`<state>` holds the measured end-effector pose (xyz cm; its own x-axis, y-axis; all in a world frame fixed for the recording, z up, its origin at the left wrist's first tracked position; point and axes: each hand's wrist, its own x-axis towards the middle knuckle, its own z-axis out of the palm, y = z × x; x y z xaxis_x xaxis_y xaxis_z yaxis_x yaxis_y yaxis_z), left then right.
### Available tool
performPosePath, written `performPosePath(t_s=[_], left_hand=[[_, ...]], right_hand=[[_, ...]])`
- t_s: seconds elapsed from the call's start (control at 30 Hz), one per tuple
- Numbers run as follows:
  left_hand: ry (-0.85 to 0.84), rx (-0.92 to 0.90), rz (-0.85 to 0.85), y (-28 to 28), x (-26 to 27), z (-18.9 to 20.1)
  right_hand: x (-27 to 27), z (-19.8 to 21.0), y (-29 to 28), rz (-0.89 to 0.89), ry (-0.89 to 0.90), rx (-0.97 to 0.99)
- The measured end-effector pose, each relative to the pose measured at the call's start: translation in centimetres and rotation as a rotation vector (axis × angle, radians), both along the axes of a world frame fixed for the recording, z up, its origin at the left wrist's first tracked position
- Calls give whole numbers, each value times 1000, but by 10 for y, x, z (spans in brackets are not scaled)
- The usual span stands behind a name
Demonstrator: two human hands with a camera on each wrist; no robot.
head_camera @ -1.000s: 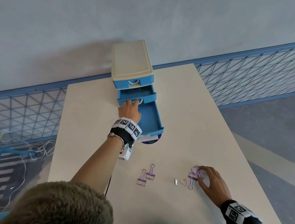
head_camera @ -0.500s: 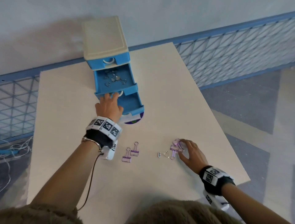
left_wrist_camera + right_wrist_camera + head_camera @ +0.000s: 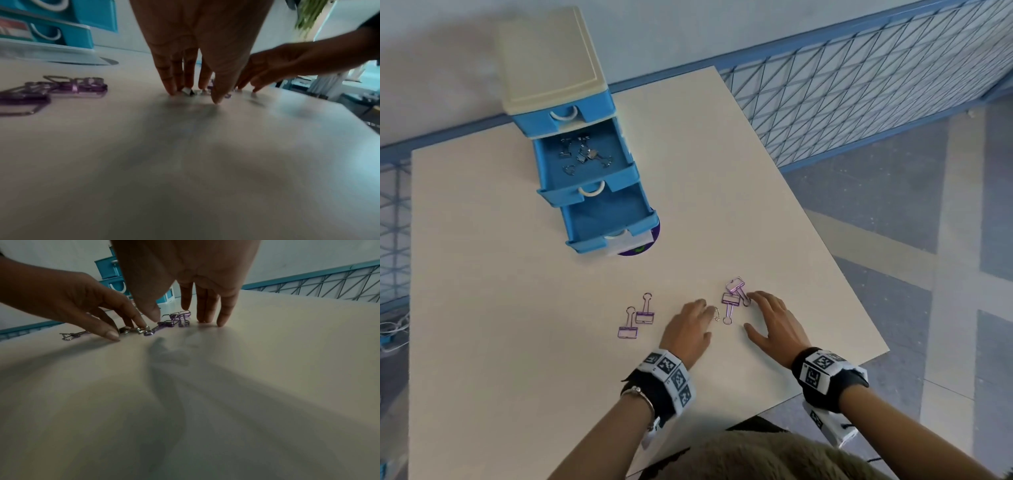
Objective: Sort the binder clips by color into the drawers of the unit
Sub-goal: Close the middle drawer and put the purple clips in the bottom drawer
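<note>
The drawer unit [image 3: 551,58] stands at the table's far left. Its top drawer [image 3: 534,121] is closed. The middle drawer [image 3: 619,178] is pulled out and holds several silver clips [image 3: 585,156]. The bottom drawer [image 3: 602,212] is out further and looks empty. My left hand [image 3: 688,329] reaches down with fairly straight fingers, and its fingertips touch a silver clip [image 3: 133,330] on the table. My right hand [image 3: 774,318] lies spread beside two purple clips [image 3: 734,294], holding nothing. Two more purple clips [image 3: 637,317] lie left of my left hand.
The cream table [image 3: 517,342] ends just past my right wrist, with the floor below. A blue wire fence [image 3: 859,85] runs behind the table. A purple disc [image 3: 640,250] peeks from under the bottom drawer.
My left hand let go of the middle drawer, now pulled further out, and came down to the silver clip. My right hand stayed by the purple clips.
</note>
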<state>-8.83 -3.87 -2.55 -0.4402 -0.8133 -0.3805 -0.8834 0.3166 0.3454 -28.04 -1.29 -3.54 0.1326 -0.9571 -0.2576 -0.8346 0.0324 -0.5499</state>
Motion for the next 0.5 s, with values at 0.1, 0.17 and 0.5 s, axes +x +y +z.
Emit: performPosePath(t_s=[0.1,0.17,0.5], left_hand=[[-94,-101,-47,2,3,-16],[-100,-127,-33,4,8,-23],[358,-465,448,-65,71,83]], right_hand=[[-2,-1,2,11,11,8],[-2,-1,2,24,23,7],[1,5,-3,31,62,-26]])
